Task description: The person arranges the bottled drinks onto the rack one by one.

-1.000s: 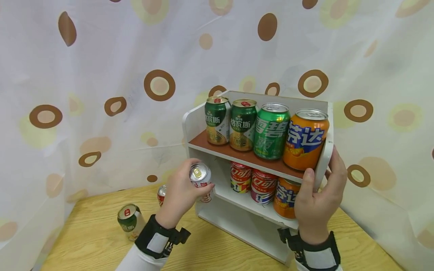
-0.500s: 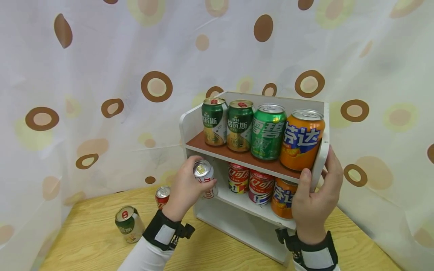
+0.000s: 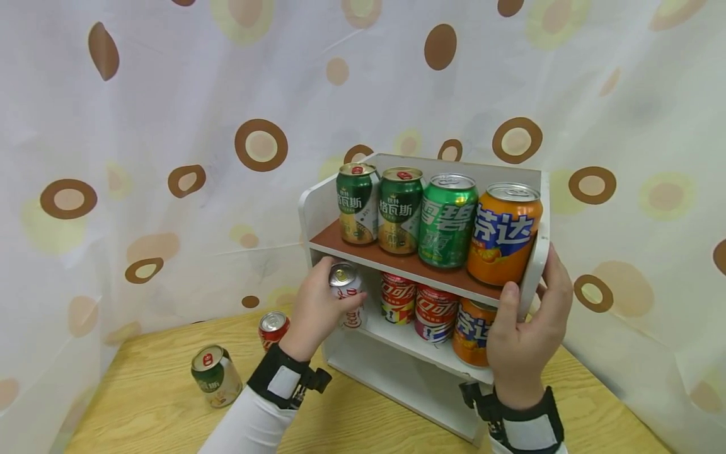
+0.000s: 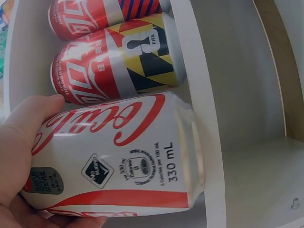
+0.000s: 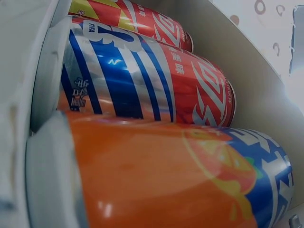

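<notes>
My left hand [image 3: 320, 306] grips a white Coca-Cola can [image 4: 118, 156] by its upper part, at the left end of the middle shelf. Beside it on that shelf stand two red cola cans, one with a yellow and black check [image 4: 147, 52], the other with blue stripes [image 5: 114, 71], then an orange Fanta can [image 5: 142, 175] at the right. My right hand [image 3: 527, 334] holds the right side panel of the small white rack [image 3: 397, 378], thumb at the front and fingers behind. The right hand is out of sight in its own wrist view.
On the top shelf two green-and-gold cans [image 3: 399, 214], a green Sprite can [image 3: 448, 221] and an orange Fanta can [image 3: 505, 233] stand in a row. Left of the rack, a green-and-gold can [image 3: 215, 375] and a red can [image 3: 273, 329] stand on the wooden table [image 3: 142, 403].
My left hand has carried the white can rightward and into the left end of the middle shelf. The right hand keeps its hold on the side panel. The head view has shifted slightly.
</notes>
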Demonstrator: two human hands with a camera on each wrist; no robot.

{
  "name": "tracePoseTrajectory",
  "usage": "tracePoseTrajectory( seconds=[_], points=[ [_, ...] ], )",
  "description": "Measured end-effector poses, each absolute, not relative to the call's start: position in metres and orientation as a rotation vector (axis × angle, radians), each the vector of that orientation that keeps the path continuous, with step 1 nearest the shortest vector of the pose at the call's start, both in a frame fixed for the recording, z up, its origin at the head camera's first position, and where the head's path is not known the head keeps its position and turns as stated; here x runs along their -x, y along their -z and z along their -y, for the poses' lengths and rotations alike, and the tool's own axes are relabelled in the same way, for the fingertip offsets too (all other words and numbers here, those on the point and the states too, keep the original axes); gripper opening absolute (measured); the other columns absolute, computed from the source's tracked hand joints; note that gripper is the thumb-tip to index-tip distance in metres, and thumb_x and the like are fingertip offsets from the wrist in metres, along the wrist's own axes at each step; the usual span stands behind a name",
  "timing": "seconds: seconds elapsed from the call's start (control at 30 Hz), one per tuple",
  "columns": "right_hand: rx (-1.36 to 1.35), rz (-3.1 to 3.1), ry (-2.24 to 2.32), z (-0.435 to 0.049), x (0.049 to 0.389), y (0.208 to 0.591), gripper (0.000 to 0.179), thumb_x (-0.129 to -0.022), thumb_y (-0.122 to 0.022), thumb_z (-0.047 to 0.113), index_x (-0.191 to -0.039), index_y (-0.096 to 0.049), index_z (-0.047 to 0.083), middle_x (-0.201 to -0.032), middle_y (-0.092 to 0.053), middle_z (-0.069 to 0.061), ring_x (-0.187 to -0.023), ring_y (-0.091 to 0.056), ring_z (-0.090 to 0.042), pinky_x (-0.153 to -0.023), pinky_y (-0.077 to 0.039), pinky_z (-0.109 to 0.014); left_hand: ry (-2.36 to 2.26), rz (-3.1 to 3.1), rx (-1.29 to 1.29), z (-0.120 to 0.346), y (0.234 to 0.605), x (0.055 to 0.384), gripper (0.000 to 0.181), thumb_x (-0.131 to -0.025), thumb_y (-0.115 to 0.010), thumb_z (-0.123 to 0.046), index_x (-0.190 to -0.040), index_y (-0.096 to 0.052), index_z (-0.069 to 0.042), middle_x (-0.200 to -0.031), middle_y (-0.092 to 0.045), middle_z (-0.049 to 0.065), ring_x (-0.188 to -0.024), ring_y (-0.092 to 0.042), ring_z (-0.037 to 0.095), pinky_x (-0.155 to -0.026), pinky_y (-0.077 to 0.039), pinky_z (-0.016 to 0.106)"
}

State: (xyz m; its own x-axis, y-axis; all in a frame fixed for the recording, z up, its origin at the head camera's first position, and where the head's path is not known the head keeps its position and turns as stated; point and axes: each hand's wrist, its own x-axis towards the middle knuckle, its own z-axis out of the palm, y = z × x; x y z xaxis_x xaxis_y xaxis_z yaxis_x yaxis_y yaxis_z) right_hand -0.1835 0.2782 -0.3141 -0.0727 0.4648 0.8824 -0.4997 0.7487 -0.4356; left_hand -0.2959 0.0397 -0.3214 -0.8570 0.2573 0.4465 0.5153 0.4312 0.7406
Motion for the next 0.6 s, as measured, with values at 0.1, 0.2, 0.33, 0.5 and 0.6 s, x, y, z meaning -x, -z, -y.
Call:
tracePoseTrajectory(
  seconds=[0.1, 0.2, 0.33, 0.5, 0.6],
  points=[
    [-0.030, 1.438, -0.795, -0.278, 0.184, 0.314, 0.052, -0.095, -0.055, 0.010, -0.143, -0.048, -0.008, -0.143, -0.056, -0.022, -0.131, -0.053, -0.016, -0.107, -0.044, -0.021, 1.399, 2.418, 0.684, -0.041, 0.323, 0.299, 0.076, -0.080, -0.090, -0.017, -0.143, -0.050, -0.009, -0.135, -0.062, 0.013, -0.118, -0.065, 0.031, -0.099, -0.057, 0.047],
    [-0.030, 1.440, -0.798, -0.278, 0.183, 0.313, 0.053, -0.095, -0.055, 0.010, -0.144, -0.048, -0.008, -0.143, -0.055, -0.022, -0.131, -0.053, -0.016, -0.107, -0.043, -0.021, 1.419, 2.423, 0.684, -0.043, 0.324, 0.302, 0.080, -0.081, -0.090, -0.018, -0.147, -0.046, -0.011, -0.138, -0.060, 0.012, -0.120, -0.064, 0.030, -0.100, -0.057, 0.046],
    [-0.026, 1.441, -0.802, -0.278, 0.183, 0.313, 0.053, -0.095, -0.055, 0.011, -0.144, -0.048, -0.008, -0.143, -0.055, -0.023, -0.131, -0.053, -0.016, -0.107, -0.044, -0.021, 1.438, 2.429, 0.682, -0.047, 0.325, 0.305, 0.080, -0.081, -0.089, -0.019, -0.147, -0.045, -0.012, -0.137, -0.059, 0.012, -0.118, -0.064, 0.029, -0.098, -0.058, 0.046],
    [-0.025, 1.437, -0.807, -0.278, 0.183, 0.314, 0.053, -0.095, -0.055, 0.012, -0.144, -0.049, -0.008, -0.143, -0.056, -0.022, -0.131, -0.053, -0.015, -0.106, -0.043, -0.021, 1.418, 2.418, 0.679, -0.050, 0.326, 0.308, 0.076, -0.081, -0.090, -0.020, -0.143, -0.048, -0.010, -0.131, -0.061, 0.014, -0.112, -0.066, 0.030, -0.093, -0.059, 0.045],
    [-0.027, 1.436, -0.808, -0.277, 0.183, 0.314, 0.053, -0.095, -0.055, 0.012, -0.144, -0.049, -0.008, -0.143, -0.055, -0.023, -0.131, -0.052, -0.015, -0.106, -0.043, -0.021, 1.396, 2.405, 0.681, -0.053, 0.327, 0.309, 0.075, -0.080, -0.091, -0.020, -0.142, -0.050, -0.008, -0.129, -0.062, 0.015, -0.110, -0.066, 0.031, -0.092, -0.059, 0.045]
  ],
)
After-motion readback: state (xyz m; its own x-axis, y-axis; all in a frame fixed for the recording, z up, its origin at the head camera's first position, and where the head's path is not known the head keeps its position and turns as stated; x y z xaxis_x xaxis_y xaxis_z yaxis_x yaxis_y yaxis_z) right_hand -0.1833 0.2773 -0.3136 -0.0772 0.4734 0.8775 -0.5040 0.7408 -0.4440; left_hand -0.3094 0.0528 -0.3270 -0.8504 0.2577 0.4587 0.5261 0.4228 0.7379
